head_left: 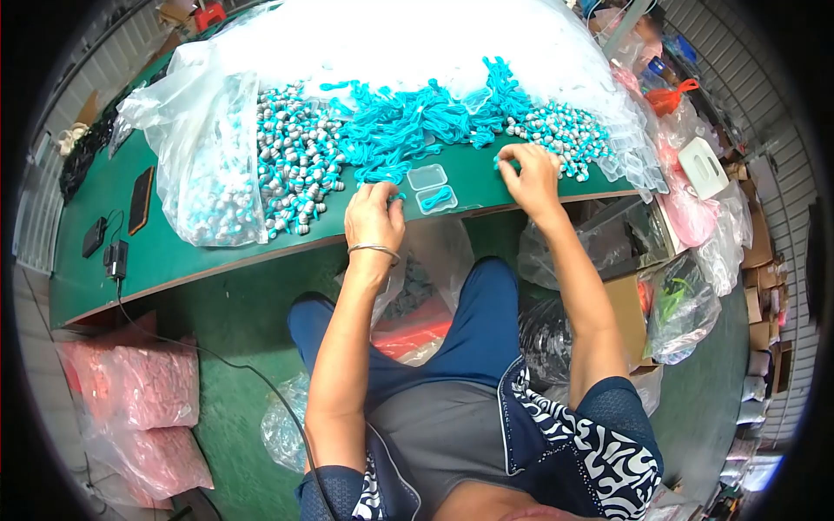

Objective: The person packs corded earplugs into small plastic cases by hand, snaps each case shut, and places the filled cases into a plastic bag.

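Note:
My left hand point(373, 213), with a bracelet at the wrist, is at the table's front edge, its fingers closed on something small and teal beside the teal cord bundles point(395, 126). My right hand point(530, 178) is by the pile of grey and teal earplug-like pieces point(565, 135), thumb and forefinger pinched on a small teal piece. Between my hands lies an open clear plastic case point(426, 178), its lid part laid back and a coiled teal cord point(435, 198) in the near half.
A clear bag point(204, 156) of pieces and another pile of pieces point(295, 156) lie left on the green table point(113, 217). Many clear cases point(391, 39) are heaped at the back. A phone point(140, 201) and a cable lie far left. Plastic bags stand around the floor.

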